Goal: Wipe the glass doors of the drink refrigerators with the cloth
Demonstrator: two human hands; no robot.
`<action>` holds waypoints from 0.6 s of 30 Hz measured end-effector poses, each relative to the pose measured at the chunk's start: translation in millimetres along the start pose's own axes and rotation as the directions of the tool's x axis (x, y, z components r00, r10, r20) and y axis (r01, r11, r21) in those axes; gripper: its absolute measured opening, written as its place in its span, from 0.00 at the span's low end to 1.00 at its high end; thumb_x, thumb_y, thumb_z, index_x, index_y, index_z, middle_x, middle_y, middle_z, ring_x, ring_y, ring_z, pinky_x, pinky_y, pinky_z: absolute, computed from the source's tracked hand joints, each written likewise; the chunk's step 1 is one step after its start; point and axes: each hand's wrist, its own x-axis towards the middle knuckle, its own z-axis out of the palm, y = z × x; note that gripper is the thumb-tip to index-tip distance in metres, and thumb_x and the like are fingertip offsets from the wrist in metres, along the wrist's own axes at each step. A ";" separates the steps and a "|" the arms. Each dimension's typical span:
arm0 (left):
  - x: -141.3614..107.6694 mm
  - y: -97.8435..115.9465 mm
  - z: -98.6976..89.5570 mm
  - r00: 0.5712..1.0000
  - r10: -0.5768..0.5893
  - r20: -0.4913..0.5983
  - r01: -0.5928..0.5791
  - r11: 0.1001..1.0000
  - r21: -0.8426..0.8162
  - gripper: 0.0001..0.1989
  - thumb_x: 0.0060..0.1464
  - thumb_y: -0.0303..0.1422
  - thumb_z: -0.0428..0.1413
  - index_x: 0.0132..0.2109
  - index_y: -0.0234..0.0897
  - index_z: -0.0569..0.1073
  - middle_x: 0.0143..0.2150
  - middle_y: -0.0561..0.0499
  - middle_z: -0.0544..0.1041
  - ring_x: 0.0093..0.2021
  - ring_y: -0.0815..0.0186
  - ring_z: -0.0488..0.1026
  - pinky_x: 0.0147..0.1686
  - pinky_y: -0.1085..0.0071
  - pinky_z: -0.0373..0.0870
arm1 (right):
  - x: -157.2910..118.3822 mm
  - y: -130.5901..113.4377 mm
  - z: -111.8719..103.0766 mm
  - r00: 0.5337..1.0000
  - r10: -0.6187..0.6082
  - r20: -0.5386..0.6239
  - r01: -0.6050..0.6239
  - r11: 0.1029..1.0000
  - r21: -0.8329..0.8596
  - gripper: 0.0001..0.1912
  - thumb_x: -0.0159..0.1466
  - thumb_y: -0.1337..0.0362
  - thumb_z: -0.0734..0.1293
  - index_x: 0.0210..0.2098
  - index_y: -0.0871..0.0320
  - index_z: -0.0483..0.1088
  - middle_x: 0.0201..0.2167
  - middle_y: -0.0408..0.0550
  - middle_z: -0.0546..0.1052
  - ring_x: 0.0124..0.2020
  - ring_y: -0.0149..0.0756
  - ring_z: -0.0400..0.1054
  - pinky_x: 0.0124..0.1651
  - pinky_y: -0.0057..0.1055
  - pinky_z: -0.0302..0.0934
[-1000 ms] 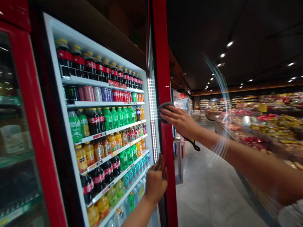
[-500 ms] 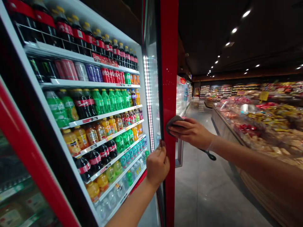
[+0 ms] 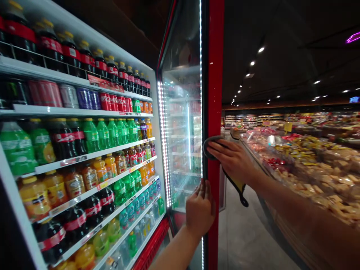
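The glass cooler door (image 3: 215,93), with its red frame and a lit strip along the inner side, stands swung open before me. My right hand (image 3: 232,155) is closed on a dark grey cleaning cloth (image 3: 209,147) and presses it against the red frame. Below that hand hangs a yellow part of the cloth with a black loop. Lower down, my left hand (image 3: 200,208) rests against the inner edge of the door, fingers stretched upward and lying on the dark frame. Its palm is hidden from view.
To the left, cooler shelves (image 3: 92,155) hold rows of bottles and cans. On the right, a long display counter (image 3: 309,168) is heaped with packaged goods. Grey floor (image 3: 244,232) runs between the door and the counter.
The view has turned, showing more of the door's inner glass. My left hand's fingers have straightened along the door edge. The cloth now sits nearer the frame's inner edge.
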 end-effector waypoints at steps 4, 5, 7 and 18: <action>18.1 16.1 25.4 0.997 -0.006 0.081 0.010 0.999 -0.050 0.33 0.57 0.24 0.51 0.70 0.24 0.63 0.65 0.33 0.72 0.66 0.51 0.70 0.59 0.56 0.76 | 13.0 29.7 1.6 0.968 0.224 -0.112 -0.231 0.972 -0.046 0.25 0.72 0.69 0.58 0.66 0.55 0.67 0.67 0.47 0.70 0.67 0.44 0.63 0.67 0.45 0.61; 22.4 17.7 29.0 0.994 0.006 0.106 0.002 0.997 -0.079 0.33 0.57 0.25 0.51 0.70 0.24 0.62 0.66 0.33 0.70 0.68 0.51 0.68 0.60 0.56 0.75 | 16.6 34.0 2.5 0.958 0.260 -0.119 -0.269 0.960 -0.076 0.24 0.72 0.68 0.58 0.66 0.55 0.67 0.67 0.48 0.70 0.67 0.46 0.63 0.67 0.47 0.61; 31.0 16.2 32.8 0.987 0.040 0.153 -0.018 0.989 -0.145 0.34 0.58 0.26 0.52 0.71 0.26 0.61 0.70 0.36 0.66 0.70 0.52 0.64 0.64 0.57 0.72 | 21.2 40.9 5.4 0.950 0.295 -0.106 -0.307 0.941 -0.139 0.25 0.72 0.66 0.60 0.67 0.53 0.66 0.68 0.47 0.69 0.67 0.49 0.62 0.67 0.49 0.60; 107.9 -77.4 66.1 0.968 0.250 0.037 -0.237 0.949 -0.208 0.40 0.59 0.23 0.51 0.75 0.38 0.50 0.75 0.41 0.57 0.77 0.52 0.48 0.71 0.42 0.57 | 5.7 91.4 29.3 0.938 0.318 -0.135 -0.344 0.823 -0.453 0.24 0.72 0.67 0.60 0.66 0.56 0.68 0.68 0.48 0.69 0.67 0.49 0.62 0.65 0.47 0.61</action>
